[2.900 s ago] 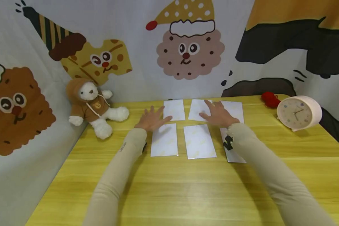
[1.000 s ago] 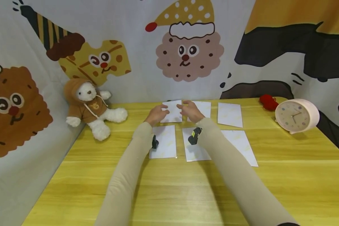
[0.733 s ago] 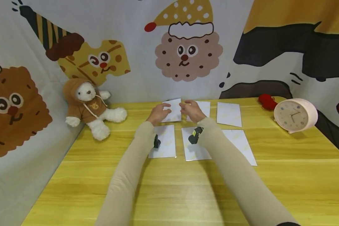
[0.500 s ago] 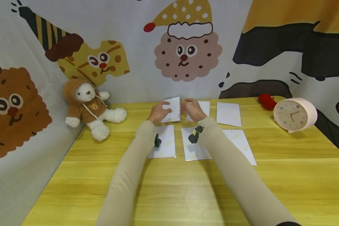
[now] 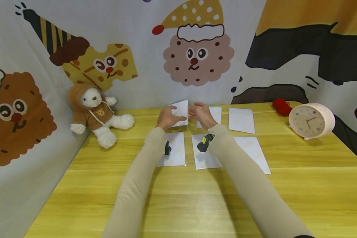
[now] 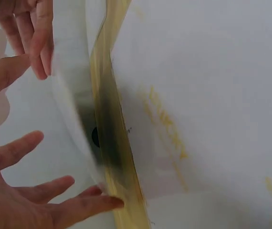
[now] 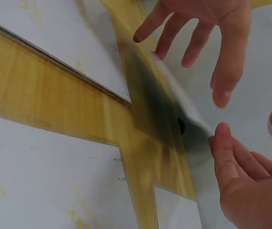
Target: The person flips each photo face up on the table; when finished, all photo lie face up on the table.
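A white card [image 5: 181,110] at the back left of the cards is tilted up off the table. My left hand [image 5: 166,118] is at its left side, thumb stretched across its front; its fingers are spread in the left wrist view [image 6: 12,191]. Facing it, my right hand [image 5: 203,115] has its fingertips at the card's right edge. In the right wrist view, a fingertip of my right hand [image 7: 243,181] meets the raised corner of the blurred card. Neither hand's fingers look curled round it.
Other white cards lie around: two in the back row [image 5: 215,114] [image 5: 241,120] and three in front [image 5: 177,152] [image 5: 197,158] [image 5: 254,153]. A plush bear [image 5: 99,112] sits at left; red yarn [image 5: 282,107] and a round clock [image 5: 310,121] stand at right.
Both hands came inward to the back-left card, the right one from further right. That card has risen from flat to a steeper tilt and shifted slightly left.
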{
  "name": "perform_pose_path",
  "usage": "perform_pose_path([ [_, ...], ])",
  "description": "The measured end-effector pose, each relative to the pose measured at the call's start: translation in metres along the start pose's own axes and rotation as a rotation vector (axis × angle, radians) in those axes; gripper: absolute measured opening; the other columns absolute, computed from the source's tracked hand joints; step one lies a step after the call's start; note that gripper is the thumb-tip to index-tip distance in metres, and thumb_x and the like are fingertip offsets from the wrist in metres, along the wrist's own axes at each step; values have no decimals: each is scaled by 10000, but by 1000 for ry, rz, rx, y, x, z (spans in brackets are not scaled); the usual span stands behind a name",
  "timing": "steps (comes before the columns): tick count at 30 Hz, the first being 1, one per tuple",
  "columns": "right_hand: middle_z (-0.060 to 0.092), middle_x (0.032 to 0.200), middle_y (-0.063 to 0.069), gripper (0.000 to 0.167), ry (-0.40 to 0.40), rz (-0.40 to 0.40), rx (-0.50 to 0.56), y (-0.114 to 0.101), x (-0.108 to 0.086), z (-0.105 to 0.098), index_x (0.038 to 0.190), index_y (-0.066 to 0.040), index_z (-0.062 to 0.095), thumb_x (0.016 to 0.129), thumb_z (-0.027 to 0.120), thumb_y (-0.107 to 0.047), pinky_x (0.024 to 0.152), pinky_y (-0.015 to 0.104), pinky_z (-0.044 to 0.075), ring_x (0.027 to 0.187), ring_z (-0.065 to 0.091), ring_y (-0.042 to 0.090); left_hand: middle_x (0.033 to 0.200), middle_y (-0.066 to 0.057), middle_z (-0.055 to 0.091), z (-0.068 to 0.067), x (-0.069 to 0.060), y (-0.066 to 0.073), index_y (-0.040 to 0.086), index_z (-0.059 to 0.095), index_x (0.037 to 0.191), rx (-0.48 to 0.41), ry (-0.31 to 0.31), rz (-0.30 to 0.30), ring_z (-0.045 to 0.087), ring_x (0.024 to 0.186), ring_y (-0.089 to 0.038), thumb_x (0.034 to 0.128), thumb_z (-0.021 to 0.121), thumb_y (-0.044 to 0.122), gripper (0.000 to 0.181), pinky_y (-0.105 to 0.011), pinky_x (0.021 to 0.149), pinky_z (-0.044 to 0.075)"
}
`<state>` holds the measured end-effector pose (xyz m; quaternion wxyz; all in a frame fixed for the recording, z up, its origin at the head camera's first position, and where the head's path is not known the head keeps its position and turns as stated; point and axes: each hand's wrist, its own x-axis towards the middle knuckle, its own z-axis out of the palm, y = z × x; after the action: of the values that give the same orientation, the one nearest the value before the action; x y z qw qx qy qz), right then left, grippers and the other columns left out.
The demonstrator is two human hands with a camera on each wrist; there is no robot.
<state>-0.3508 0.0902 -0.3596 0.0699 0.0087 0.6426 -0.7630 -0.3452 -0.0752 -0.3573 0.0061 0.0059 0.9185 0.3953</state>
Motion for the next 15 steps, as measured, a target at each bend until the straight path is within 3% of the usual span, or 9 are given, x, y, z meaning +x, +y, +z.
perform_pose_path([
  [6, 440, 1502, 304, 581, 27, -17, -36, 1, 0, 4, 1535, 36, 279, 1006, 507, -39, 1141, 469, 448, 1377, 505, 391, 1490, -156, 485, 2, -3, 3, 109, 521, 1438, 65, 45, -3, 470, 1362, -355, 781, 849, 412, 794, -510, 1125, 420],
  [15, 498, 1464, 293, 530, 28, -71, -20, 3, -3, 4, 1511, 34, 339, 1001, 483, 22, 1118, 484, 467, 1357, 520, 386, 1500, -143, 475, 2, -5, 1, 117, 525, 1428, 26, 67, -3, 442, 1383, -340, 799, 831, 427, 765, -494, 1153, 395],
])
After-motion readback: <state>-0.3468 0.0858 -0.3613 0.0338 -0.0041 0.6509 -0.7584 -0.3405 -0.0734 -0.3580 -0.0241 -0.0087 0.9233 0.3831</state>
